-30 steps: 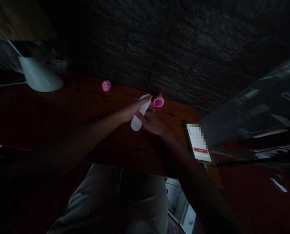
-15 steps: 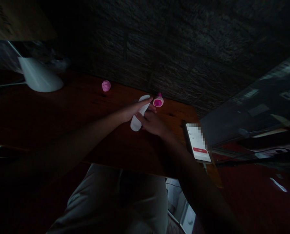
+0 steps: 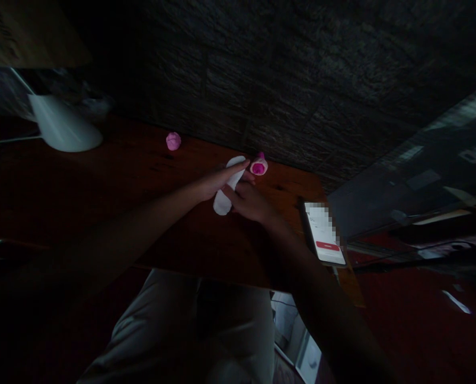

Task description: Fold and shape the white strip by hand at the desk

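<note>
A long, flat white strip with rounded ends, perhaps clay or dough, slants between my two hands above the table. My left hand grips it from the left, one digit stretched across its upper part and the other fingers mostly hidden. From the right, my right hand holds the same strip, thumb pressed on its face and fingers behind. Just beyond the fingertips lies a magenta piece with a pale rim. Farther left on the table is a crumpled-looking pink lump.
On the wooden table's right side lies a lit phone with a cable at its lower end. A white lamp-like object stands at the left. A dark brick-patterned wall rises behind the table. The scene is dim.
Both hands keep nearly the same hold on the white strip. The view has shifted very slightly; the other things stay in place.
</note>
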Motion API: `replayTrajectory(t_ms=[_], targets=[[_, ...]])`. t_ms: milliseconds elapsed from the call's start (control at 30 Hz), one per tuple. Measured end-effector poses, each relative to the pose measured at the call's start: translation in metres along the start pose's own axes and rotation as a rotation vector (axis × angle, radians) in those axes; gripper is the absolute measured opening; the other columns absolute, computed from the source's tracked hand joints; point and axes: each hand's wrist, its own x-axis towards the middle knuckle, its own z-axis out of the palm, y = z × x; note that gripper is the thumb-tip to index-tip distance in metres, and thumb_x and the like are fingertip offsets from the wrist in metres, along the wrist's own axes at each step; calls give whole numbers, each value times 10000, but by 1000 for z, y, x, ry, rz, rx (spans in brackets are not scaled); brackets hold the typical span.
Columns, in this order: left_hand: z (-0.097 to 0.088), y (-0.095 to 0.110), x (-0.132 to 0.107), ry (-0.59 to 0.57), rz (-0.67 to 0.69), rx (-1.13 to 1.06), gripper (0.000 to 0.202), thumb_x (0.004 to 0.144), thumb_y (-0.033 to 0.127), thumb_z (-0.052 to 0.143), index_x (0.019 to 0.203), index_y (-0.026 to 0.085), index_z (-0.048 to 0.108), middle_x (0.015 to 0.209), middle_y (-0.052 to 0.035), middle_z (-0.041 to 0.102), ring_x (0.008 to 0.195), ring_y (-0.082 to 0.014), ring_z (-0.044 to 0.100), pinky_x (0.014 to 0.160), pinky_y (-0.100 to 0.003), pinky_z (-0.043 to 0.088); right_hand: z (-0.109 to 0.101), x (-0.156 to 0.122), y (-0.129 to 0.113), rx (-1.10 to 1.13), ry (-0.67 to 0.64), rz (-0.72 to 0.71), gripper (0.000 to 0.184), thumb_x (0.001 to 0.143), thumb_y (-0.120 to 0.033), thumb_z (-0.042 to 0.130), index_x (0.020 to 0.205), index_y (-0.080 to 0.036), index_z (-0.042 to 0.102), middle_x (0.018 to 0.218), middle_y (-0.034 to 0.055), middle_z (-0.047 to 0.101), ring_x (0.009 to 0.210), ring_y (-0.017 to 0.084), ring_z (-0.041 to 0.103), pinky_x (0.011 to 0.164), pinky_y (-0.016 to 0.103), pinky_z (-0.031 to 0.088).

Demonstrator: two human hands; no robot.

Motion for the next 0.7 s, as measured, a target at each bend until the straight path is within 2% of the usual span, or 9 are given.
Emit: replayTrajectory(t_ms=[267,400,500,700], targets=[[2,-1,0,22,64,-84,523,844,619,572,987,138,721,850,-95,755,809,-187,708,760,-276,531,0,1,1,105,0,65,405,1016,-402,402,765,-140,584,691,27,643,546,93,598,600,221,481],[1,2,1,13,36,-135,538,861,616,552,1053,137,705,850,-97,755,826,-195,714,765,-279,539,1,1,4,160,-17,75,472,998,-500,401,763,-139,595,722,48,669,562,102,621,580,218,498],[-2,5,3,68,33,-194,539,868,621,539,1088,152,688,821,-87,752,815,-193,715,754,-282,545,2,1,6,164,-11,61,525,972,-573,402,739,-145,596,710,57,673,569,110,627,572,220,501],[-8,7,3,136,116,-204,469,853,563,612,1073,154,681,818,-65,746,813,-164,710,789,-269,538,1,0,3,130,9,56,499,967,-558,427,716,-155,580,687,49,663,595,119,630,572,224,496]])
